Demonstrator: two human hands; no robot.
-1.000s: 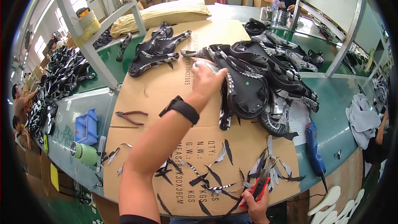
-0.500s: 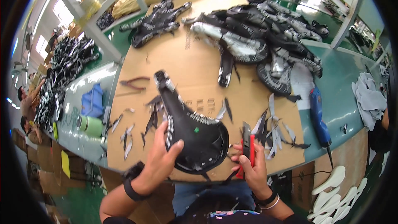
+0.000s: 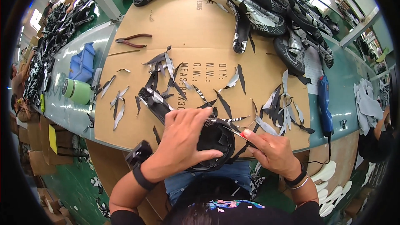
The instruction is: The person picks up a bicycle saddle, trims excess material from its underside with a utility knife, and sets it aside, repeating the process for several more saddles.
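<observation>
A black bicycle saddle (image 3: 214,141) lies underside up at the near edge of the cardboard, its narrow nose (image 3: 155,101) pointing to the far left. My left hand (image 3: 181,139) is laid across its middle and grips it, with the thumb over the hollow underside. In my right hand (image 3: 275,152) is a red utility knife (image 3: 243,134), its blade touching the saddle's right rim. A thin dark strip with white marks (image 3: 235,119) sticks out beside the blade. My right fingers cover most of the knife's handle.
Cut strips (image 3: 277,108) litter the cardboard sheet (image 3: 166,21). Pliers (image 3: 134,40) lie at the left, near a blue bin (image 3: 82,62) and a green cup (image 3: 77,91). Saddles (image 3: 266,14) are heaped at the far right; a corded blue tool (image 3: 324,104) lies at the right edge.
The view has tilted downward. My left hand has shifted from the saddle's left side to across its middle. The knife, upright and apart before, now lies against the saddle's rim.
</observation>
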